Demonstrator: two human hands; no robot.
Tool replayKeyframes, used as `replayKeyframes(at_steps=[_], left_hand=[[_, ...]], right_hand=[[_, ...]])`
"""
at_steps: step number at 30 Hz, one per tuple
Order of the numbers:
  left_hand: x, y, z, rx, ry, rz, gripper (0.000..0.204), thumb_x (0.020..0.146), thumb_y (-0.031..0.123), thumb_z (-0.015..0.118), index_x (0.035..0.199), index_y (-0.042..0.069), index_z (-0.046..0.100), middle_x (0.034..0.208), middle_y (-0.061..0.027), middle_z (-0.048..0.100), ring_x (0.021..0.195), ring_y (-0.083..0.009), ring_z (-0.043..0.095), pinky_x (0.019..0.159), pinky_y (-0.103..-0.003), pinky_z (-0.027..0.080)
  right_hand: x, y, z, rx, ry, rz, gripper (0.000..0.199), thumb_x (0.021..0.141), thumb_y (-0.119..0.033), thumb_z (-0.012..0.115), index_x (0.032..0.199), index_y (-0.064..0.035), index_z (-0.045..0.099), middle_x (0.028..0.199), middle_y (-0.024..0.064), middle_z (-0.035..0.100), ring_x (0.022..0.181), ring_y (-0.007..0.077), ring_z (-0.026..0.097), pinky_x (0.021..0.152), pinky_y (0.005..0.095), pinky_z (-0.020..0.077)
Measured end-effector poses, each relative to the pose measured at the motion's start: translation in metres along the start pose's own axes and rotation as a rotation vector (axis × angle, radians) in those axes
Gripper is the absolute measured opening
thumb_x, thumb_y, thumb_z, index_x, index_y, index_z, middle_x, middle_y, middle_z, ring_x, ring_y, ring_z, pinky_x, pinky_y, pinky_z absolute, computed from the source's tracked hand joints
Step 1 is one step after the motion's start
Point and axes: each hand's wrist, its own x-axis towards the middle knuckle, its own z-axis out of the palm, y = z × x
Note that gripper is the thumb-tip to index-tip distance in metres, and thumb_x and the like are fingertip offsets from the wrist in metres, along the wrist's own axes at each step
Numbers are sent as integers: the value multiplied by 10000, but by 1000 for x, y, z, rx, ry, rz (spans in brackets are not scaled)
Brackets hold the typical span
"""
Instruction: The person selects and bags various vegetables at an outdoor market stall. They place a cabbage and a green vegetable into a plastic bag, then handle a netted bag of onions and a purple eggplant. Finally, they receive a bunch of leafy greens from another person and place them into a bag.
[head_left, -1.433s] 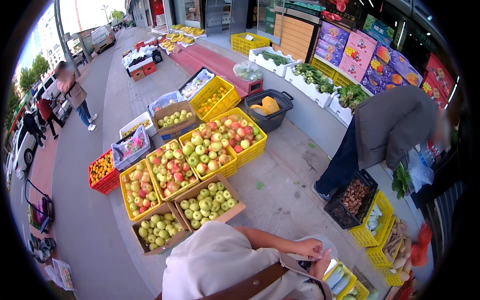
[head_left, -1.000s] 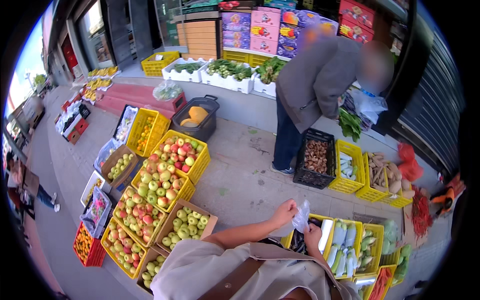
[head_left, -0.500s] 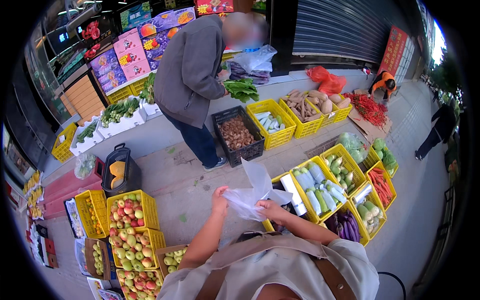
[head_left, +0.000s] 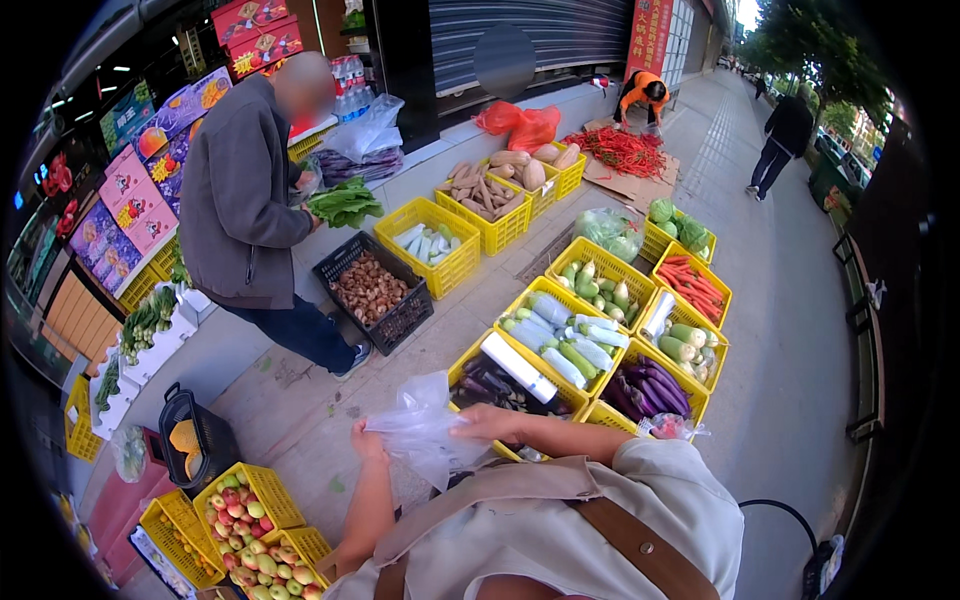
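A thin clear plastic bag (head_left: 428,415) is stretched between my two hands, low in front of my chest. My left hand (head_left: 369,442) grips one side of it, fingers pinched together. On the opposite side, my right hand (head_left: 484,423) closes on its edge, with some fingers hidden by the film. Just beyond my right hand stands a yellow crate of dark eggplants, a white roll (head_left: 520,368) lying across it. Beside that are plastic-wrapped green vegetables (head_left: 568,340) and long purple eggplants (head_left: 648,388) in yellow crates.
Carrots (head_left: 690,288) and pale green radishes (head_left: 683,346) fill crates at the right. Ahead sits a black crate of brown roots (head_left: 370,288); near it a person (head_left: 245,190) holds leafy greens (head_left: 345,203). Apples (head_left: 238,515) are lower left. Another person crouches by red chilies (head_left: 625,150).
The view has swung right, so the crates and the standing person appear further left. The bag stays between my hands, its raised flap now lower and more bunched.
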Motion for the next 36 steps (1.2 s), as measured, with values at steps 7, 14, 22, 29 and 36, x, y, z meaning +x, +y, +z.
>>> replayKeyframes(at_steps=[7,14,22,29,36], left_hand=[[-56,24,52,386,-574,10,115,699,-4,513,808,33,515,759,-51,547,687,-142,521,596,-245,423],[-55,19,53,867,-307,395,138,653,-8,551,783,11,512,684,-81,546,649,-158,519,600,-261,411],[-78,46,51,1235,-161,1266,236,583,-45,517,811,14,510,861,-141,510,823,-297,496,694,-331,398],[-74,26,54,414,-460,365,144,684,-5,458,819,18,504,719,-138,537,704,-303,535,646,-298,419],[-124,37,73,1138,-647,641,193,672,144,563,797,27,476,754,-185,531,720,-349,522,608,-389,407]], right_hand=[[13,92,-89,-565,1160,155,209,707,-229,551,828,-59,538,715,152,577,676,292,567,644,383,440],[-5,19,-79,1015,403,-118,146,804,-110,477,919,-25,507,811,59,563,725,163,554,627,274,455],[-38,-23,-17,477,-55,-122,276,738,-178,605,971,-41,550,825,-27,563,706,62,503,646,213,408],[1,18,-34,-892,720,-216,229,592,-214,643,737,-88,518,671,119,568,670,301,545,586,365,428],[13,43,-104,1124,600,-409,184,746,-79,519,926,-42,527,842,93,554,757,184,541,653,306,453]])
